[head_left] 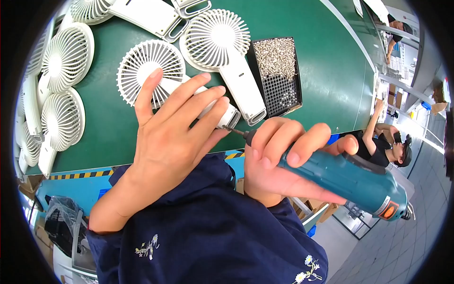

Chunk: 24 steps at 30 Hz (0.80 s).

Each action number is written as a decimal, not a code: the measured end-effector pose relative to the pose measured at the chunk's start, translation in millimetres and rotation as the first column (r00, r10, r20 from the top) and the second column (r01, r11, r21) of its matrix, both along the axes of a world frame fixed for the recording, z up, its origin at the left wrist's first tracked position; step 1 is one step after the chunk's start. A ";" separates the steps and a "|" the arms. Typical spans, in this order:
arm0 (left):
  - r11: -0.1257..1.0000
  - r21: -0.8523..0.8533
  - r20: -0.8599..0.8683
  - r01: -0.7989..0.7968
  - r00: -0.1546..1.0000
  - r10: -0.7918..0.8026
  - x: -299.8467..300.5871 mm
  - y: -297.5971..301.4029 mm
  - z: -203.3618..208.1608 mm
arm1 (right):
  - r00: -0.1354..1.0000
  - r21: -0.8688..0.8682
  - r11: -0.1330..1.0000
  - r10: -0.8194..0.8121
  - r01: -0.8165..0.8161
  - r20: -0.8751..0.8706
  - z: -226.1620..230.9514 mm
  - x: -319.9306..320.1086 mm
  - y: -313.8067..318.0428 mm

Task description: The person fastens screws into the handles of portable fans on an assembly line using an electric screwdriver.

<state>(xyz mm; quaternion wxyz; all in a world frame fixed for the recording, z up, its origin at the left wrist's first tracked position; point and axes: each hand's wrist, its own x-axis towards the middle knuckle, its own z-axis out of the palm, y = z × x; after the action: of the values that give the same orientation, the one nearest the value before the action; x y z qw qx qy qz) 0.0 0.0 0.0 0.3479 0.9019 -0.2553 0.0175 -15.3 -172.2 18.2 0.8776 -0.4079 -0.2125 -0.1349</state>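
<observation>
My left hand (172,128) lies spread over a white handheld fan (137,64). Its fingers reach across the handle and the round grille, and the thumb side presses at the handle's end, steadying the fan on the table. A teal electric screwdriver (345,177) is gripped in my right hand (279,165), fingers wrapped round its body. The thin bit (234,130) points left and meets the end of the fan's handle, close to my left thumb. Whether a screw sits at the tip is too small to tell. Part of the handle is hidden under my fingers.
Another white fan (243,90) lies just right of the held one. Beside it stands a black tray (302,102) of small screws. More fans (59,118) crowd the left side of the green table (326,61). Other people (385,146) sit at the far right.
</observation>
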 end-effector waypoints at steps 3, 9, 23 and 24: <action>0.999 -0.032 0.132 -0.039 0.990 0.043 -0.3 -3.1 -6.0 | 1.000 0.012 1.000 0.021 -0.021 -0.014 1.0 3.7 -0.7; 0.997 -0.071 0.094 -0.042 0.994 0.048 3.7 -5.1 -6.2 | 1.000 -0.022 1.000 0.002 -0.003 -0.008 -1.7 7.6 1.4; 0.995 -0.081 0.081 -0.064 0.994 0.070 -3.1 -0.9 -6.3 | 0.990 -0.060 0.989 -0.132 0.135 0.046 7.5 2.6 15.0; 0.995 -0.080 0.080 -0.063 0.994 0.069 -3.2 -1.3 -6.2 | 0.992 -0.045 0.991 -0.124 0.125 0.024 7.3 2.0 14.1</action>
<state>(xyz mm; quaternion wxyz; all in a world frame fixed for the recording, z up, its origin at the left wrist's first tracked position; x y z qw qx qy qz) -3.2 -1.3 -6.2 0.3709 0.8942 -0.2386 0.0764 -13.2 -158.1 25.5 0.8555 -0.4394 -0.1988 -0.1887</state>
